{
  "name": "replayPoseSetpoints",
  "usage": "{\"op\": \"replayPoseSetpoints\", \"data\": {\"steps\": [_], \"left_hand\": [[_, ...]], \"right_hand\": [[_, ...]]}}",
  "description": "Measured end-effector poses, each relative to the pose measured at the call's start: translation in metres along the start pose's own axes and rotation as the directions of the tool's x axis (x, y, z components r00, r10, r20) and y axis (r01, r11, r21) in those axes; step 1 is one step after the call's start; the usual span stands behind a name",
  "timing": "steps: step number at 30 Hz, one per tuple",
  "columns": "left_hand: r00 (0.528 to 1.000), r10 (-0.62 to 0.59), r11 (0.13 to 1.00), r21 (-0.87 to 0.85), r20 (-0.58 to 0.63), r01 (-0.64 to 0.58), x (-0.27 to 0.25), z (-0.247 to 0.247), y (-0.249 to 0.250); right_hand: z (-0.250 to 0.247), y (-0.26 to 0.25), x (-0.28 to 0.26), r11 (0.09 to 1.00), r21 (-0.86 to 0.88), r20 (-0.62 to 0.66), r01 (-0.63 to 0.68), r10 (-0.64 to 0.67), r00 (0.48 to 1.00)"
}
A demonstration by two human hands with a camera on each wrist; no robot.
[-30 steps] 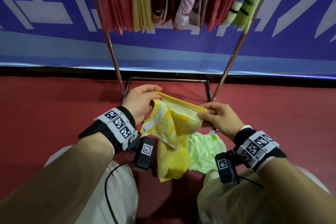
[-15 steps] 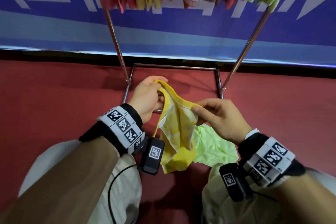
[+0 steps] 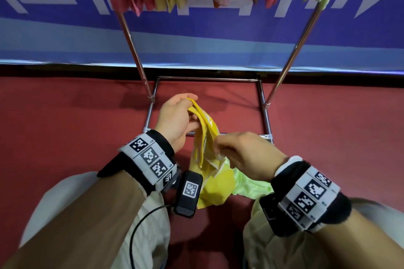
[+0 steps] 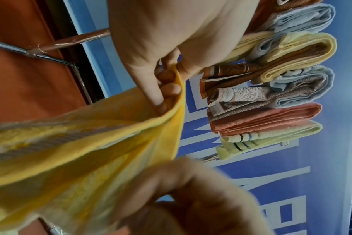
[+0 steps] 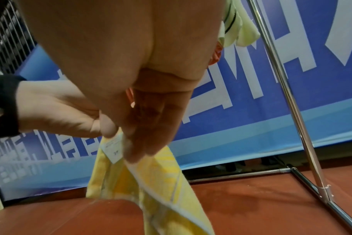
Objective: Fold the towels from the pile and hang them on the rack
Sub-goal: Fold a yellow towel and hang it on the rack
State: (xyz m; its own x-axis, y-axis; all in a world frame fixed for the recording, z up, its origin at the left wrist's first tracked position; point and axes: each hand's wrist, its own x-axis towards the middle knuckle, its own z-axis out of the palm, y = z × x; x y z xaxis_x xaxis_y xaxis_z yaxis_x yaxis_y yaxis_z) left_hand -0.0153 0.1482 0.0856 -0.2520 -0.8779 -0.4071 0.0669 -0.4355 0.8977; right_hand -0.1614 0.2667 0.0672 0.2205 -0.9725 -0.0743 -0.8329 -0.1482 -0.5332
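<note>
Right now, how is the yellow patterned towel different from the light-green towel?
The yellow patterned towel hangs pinched by the left hand and right hand; the light-green towel lies crumpled on the floor. The yellow patterned towel has pale markings; the light-green towel looks plain. Both are off the rack.

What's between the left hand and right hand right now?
The yellow towel, bunched. The left hand pinches its top edge and the right hand holds it lower down. Clearest in the head view.
</note>
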Motion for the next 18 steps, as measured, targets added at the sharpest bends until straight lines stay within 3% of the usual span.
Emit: {"op": "replayPoseSetpoints", "data": {"steps": [3,8,14,18], "left_hand": [[0.999,-0.016,1.000,0.006,0.032,0.016,-0.001,0.001,0.000],[0.996,-0.051,0.999,-0.013,0.070,0.052,-0.001,0.003,0.001],[0.995,-0.081,0.992,-0.092,0.054,0.085,0.000,0.005,0.003],[1.000,-0.007,0.998,0.069,0.006,0.007,0.008,-0.007,0.010]], "right_hand": [[0.008,0.005,0.001,0.993,-0.079,0.057,-0.091,0.096,0.994],[0.014,0.006,0.002,0.981,0.011,0.104,-0.196,0.194,0.975],[0.020,0.011,0.006,0.973,-0.096,-0.017,-0.210,0.210,0.978],[-0.002,0.027,0.004,0.965,0.099,-0.236,-0.242,0.259,0.937]]}}
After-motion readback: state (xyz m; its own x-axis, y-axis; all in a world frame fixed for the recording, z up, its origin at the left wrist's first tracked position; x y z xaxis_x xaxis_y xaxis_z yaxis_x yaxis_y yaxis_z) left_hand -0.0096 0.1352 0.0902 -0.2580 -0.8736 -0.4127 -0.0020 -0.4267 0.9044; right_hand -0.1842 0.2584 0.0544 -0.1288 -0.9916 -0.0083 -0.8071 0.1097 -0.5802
